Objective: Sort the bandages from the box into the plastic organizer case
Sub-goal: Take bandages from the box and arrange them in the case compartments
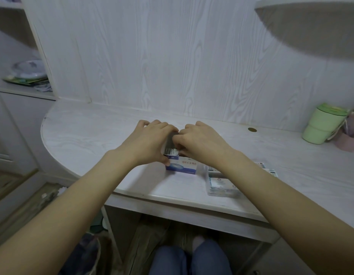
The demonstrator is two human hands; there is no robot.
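Head view: left hand [150, 139] grasps bandage box [182, 165] on tabletop [92, 132]; right hand [200, 139] pinches bandages [170, 151] inside. Risk: tight stack jams, box tips, strips spill beside organizer case [221, 187].

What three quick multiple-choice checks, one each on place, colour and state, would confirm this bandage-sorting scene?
1. Where is the clear plastic organizer case relative to the blue-and-white cardboard bandage box?
A. To its right
B. To its left
C. On the shelf

2. What colour is the plastic cup at the desk's far right?
A. Red
B. Pale green
C. Black

3. What state is the box in?
A. Sealed
B. Crushed flat
C. Open on top

Answers: 1 A, the case lies under the right forearm, beside the box. 2 B, its body is pale green. 3 C, the left hand grips the box while the right hand reaches into the packed bandages.
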